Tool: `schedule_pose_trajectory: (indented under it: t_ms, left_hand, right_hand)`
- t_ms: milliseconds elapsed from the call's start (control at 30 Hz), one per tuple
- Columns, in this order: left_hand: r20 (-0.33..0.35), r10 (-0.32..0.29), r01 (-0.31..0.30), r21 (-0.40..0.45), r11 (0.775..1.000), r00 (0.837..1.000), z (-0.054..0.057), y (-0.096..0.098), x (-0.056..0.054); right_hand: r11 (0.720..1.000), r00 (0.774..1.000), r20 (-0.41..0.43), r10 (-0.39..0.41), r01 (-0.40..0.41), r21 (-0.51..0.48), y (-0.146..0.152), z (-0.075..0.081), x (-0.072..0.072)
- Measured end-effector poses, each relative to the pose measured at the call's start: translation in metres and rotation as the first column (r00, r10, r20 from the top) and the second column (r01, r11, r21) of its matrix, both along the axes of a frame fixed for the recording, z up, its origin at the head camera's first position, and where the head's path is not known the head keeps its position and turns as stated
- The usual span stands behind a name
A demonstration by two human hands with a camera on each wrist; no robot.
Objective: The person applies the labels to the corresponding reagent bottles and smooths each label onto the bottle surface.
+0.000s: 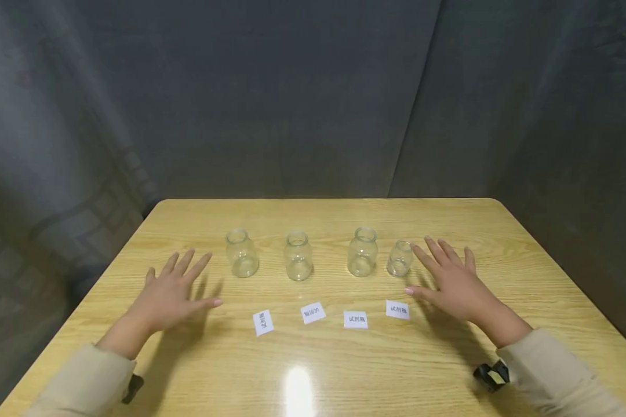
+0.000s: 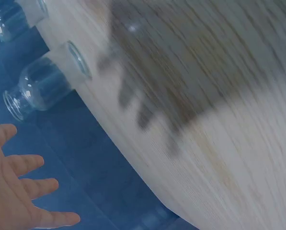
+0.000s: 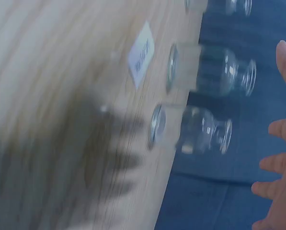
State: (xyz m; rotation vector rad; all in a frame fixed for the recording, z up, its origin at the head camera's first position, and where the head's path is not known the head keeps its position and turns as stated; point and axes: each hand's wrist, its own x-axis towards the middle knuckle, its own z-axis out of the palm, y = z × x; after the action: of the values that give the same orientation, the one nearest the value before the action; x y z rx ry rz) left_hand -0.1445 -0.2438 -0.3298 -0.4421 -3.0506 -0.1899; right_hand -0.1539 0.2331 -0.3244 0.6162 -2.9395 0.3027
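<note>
Both hands hover over the table with fingers spread, holding nothing. My left hand [image 1: 169, 292] is left of the row of clear glass jars, nearest the leftmost jar [image 1: 242, 255]. Another jar [image 1: 298, 258] stands to its right, then a third jar [image 1: 362, 253]. The smallest jar [image 1: 399, 259] is at the right end, and the fingertips of my right hand [image 1: 456, 286] overlap its edge in the head view. All the jars are upright and without lids. In the right wrist view the small jar [image 3: 190, 129] appears beside a larger jar [image 3: 212, 69].
In front of the jars lie several white paper labels with printed characters: a turned label [image 1: 263, 322], a tilted label [image 1: 313, 313], a level label [image 1: 356, 319] and a right-hand label [image 1: 397, 309]. The wooden table [image 1: 229, 376] ends at a dark curtain [image 1: 281, 104].
</note>
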Motion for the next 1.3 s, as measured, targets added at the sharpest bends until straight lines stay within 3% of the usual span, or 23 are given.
schedule_pose_trajectory:
  t_ms: [333,567,833,1300]
  left_hand:
    - [-0.025,-0.042,0.044,0.064,0.997,0.999,0.001,0.014,0.01]
    - [-0.046,-0.102,0.108,0.174,0.979,0.994,-0.01,0.022,0.012]
    - [-0.025,-0.13,0.132,0.27,0.954,0.991,-0.021,0.027,0.011]
    - [0.091,-0.165,0.118,0.388,0.914,0.982,-0.033,0.041,0.01]
  right_hand:
    - [0.989,0.987,-0.083,0.141,-0.145,-0.043,-0.037,-0.012,0.008]
    - [0.97,0.97,-0.101,0.222,-0.23,-0.082,-0.061,-0.018,0.012]
    - [0.944,0.956,-0.02,0.291,-0.291,-0.157,-0.088,-0.024,0.007]
    - [0.918,0.929,0.112,0.354,-0.322,-0.231,-0.122,-0.033,-0.004]
